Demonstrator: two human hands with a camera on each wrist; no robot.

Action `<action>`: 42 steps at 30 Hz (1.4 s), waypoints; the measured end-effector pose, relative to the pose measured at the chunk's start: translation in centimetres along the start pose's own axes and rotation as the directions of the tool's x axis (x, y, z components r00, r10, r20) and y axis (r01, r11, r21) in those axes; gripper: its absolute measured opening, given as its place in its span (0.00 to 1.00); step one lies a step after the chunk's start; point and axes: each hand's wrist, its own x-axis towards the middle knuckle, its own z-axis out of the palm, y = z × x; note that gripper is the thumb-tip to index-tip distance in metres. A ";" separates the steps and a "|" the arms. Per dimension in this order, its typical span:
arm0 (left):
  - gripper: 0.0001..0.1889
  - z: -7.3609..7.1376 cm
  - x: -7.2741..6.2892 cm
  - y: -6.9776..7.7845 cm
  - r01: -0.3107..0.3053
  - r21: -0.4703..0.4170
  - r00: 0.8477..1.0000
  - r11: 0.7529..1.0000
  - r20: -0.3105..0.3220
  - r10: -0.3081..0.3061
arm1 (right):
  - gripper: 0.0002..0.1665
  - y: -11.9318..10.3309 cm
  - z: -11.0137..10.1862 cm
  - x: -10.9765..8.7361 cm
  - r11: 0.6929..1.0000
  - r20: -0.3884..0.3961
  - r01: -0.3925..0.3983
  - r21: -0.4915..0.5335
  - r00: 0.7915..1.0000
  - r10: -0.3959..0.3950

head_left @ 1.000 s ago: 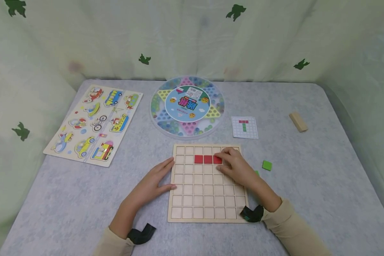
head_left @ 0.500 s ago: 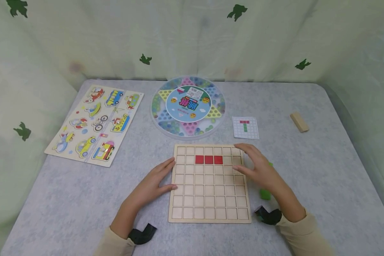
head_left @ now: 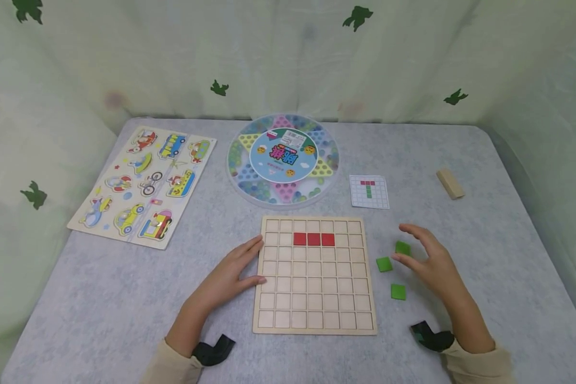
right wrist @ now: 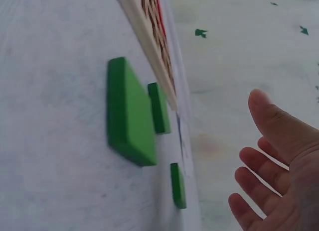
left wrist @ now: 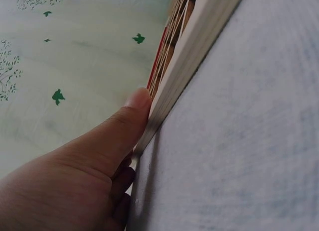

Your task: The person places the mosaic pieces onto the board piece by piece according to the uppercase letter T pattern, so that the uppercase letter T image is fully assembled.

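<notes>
A wooden grid board lies on the table, with three red square tiles side by side in its second row from the back. My left hand rests against the board's left edge, the thumb touching the rim in the left wrist view. Right of the board, my right hand hovers with thumb and fingers spread and nothing between them. Close by lie three green square tiles: one beside the thumb, one nearer the board, and one toward the front, largest in the right wrist view.
Behind the board are a round Chinese checkers set and a small pattern card with a red and green T. A vehicle puzzle board lies at the left. A wooden block sits at the right rear.
My right hand has let go of the third red tile, which stays in the board, and has moved right over to the green tiles. The left hand has not moved.
</notes>
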 end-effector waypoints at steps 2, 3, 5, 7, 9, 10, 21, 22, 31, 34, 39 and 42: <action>0.40 0.0 0.0 0.0 -0.002 0.000 1.000 1.000 -0.001 0.002 | 0.37 0.7 0.2 -0.3 1.000 0.003 -0.015 -0.002 1.000 0.015; 0.40 0.0 0.0 -0.1 -0.003 -0.002 1.000 1.000 0.000 0.003 | 0.37 1.1 0.4 -0.4 1.000 0.004 -0.018 -0.007 1.000 0.018; 0.40 0.0 0.0 -0.1 -0.004 -0.004 1.000 1.000 0.003 0.004 | 0.36 1.8 0.6 -0.7 1.000 0.001 -0.024 -0.009 1.000 0.024; 0.40 0.1 0.0 -0.1 -0.005 -0.004 1.000 1.000 0.003 0.005 | 0.36 2.4 0.9 -0.8 0.999 0.006 -0.041 -0.011 0.999 0.041; 0.40 0.1 0.0 -0.1 -0.005 -0.002 1.000 1.000 0.002 0.005 | 0.37 2.9 1.1 -0.9 0.998 0.016 -0.069 -0.010 0.997 0.069; 0.40 0.1 0.0 -0.1 -0.005 0.000 1.000 1.000 0.002 0.005 | 0.36 3.1 1.1 -1.0 0.996 0.021 -0.086 -0.009 0.996 0.086; 0.40 0.0 0.0 0.1 0.006 -0.005 1.000 1.000 0.001 -0.006 | 0.24 3.8 1.4 -1.2 0.984 0.042 -0.162 -0.069 0.985 0.165; 0.40 0.0 0.0 0.1 0.006 -0.004 1.000 1.000 0.001 -0.006 | 0.23 3.8 1.4 -1.2 0.984 0.042 -0.165 -0.067 0.985 0.168; 0.40 0.0 -0.1 0.0 0.004 0.002 1.000 1.000 -0.001 -0.004 | 0.18 3.3 1.3 -1.4 0.980 0.026 -0.189 -0.067 0.981 0.191; 0.40 0.0 -0.1 0.0 0.004 0.004 1.000 1.000 -0.001 -0.004 | 0.19 2.7 1.3 -1.3 0.986 -0.007 -0.155 -0.068 0.988 0.155; 0.40 -0.1 -0.1 0.1 0.003 0.001 1.000 1.000 -0.003 -0.003 | 0.21 2.3 1.9 -1.0 1.000 -0.099 -0.025 -0.018 0.995 0.023; 0.40 -0.1 0.0 0.1 0.004 -0.001 1.000 1.000 -0.004 -0.004 | 0.22 2.0 2.4 -0.6 0.997 -0.144 0.066 0.025 0.988 -0.062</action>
